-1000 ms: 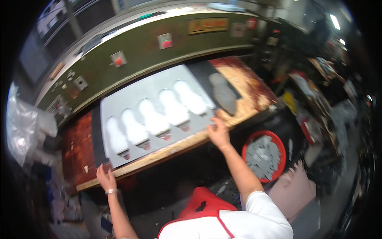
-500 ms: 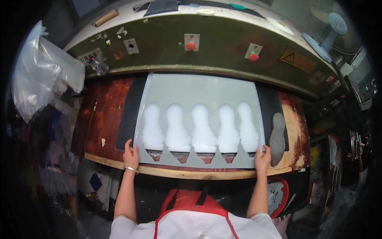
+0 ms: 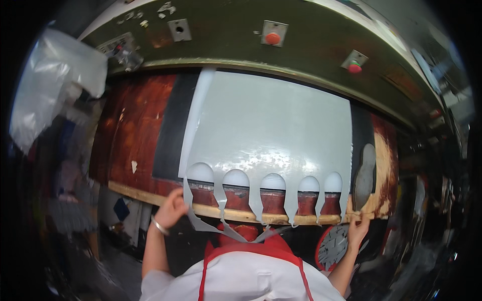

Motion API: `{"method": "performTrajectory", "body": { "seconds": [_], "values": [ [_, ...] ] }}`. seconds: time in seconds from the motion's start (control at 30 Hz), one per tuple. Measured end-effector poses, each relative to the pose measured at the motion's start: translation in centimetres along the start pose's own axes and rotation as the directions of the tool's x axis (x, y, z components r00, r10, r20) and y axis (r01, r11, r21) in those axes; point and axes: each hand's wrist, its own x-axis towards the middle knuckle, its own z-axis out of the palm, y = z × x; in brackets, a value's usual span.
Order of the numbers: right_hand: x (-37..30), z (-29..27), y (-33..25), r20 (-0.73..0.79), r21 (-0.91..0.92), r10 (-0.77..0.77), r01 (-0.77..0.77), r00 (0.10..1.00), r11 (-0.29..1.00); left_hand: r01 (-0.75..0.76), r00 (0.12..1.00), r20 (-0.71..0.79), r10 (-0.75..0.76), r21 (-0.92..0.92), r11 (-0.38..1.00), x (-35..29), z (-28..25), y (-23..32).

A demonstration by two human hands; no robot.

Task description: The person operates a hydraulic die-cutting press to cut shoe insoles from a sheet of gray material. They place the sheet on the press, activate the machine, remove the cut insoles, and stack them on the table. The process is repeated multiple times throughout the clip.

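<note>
A pale grey sheet with a row of sole-shaped cut-outs lies over a white layer. Its front overhangs the table edge as thin strips, sagging in a V toward my apron. My left hand is closed by the sheet's front left corner, thumb and finger pinched at the strip. At the table's front edge on the right is my right hand, just below a dark grey sole-shaped piece. Its fingertips are close to the lower end of that piece; whether they grip anything is unclear.
A green machine beam with a red button spans the far side. Clear plastic bags hang at left. The wooden table carries a dark mat. A red basin of grey scraps stands below at right.
The grey sheet has slid toward me, and its front now hangs past the table edge. My right hand has left the sheet's right corner and moved right.
</note>
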Motion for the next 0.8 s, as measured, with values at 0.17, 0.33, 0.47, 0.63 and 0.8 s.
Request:
{"method": "performTrajectory", "body": {
  "seconds": [0.17,0.33,0.47,0.63,0.8],
  "values": [
    [8.9,3.9,3.2,0.083,-0.468,0.021,0.021,0.996,0.884,0.121,0.844,-0.380,0.379,0.822,0.556,9.3,3.1,3.7],
    [10.7,1.7,1.6,0.276,-0.174,-0.202,0.256,0.940,0.951,0.203,0.640,-0.556,0.530,0.787,0.582,15.8,6.5,2.6],
    [8.9,1.8,-1.9,0.150,-0.307,-0.339,0.370,0.929,0.877,0.126,0.494,-0.504,0.708,0.848,0.516,16.6,7.1,0.2],
    [9.0,1.2,-3.9,0.021,-0.097,-0.513,0.513,0.858,0.853,0.140,0.476,-0.456,0.752,0.883,0.448,16.3,7.0,-0.9],
    [10.2,1.4,-3.0,0.086,0.214,-0.170,0.149,0.982,0.965,0.147,0.493,-0.410,0.767,0.909,0.391,17.0,6.7,-1.9]
  ]
}}
